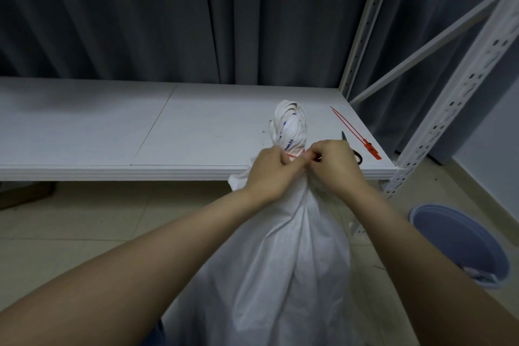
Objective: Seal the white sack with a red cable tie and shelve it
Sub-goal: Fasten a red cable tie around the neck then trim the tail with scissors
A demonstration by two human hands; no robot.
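A white sack [283,255] stands on the floor in front of the shelf, its twisted neck rising above my hands. A red cable tie [293,154] runs around that neck. My left hand [271,170] grips the neck and the tie on the left side. My right hand [332,164] pinches the tie on the right side, its thin red end sticking out between the fingers. Most of the tie is hidden by my fingers.
The white shelf board [140,132] lies at hip height before a dark curtain. Spare red cable ties [356,135] and black scissors [355,154], partly hidden by my right hand, lie on its right end. A blue bin [460,244] stands on the floor at right, beside the shelf upright [449,104].
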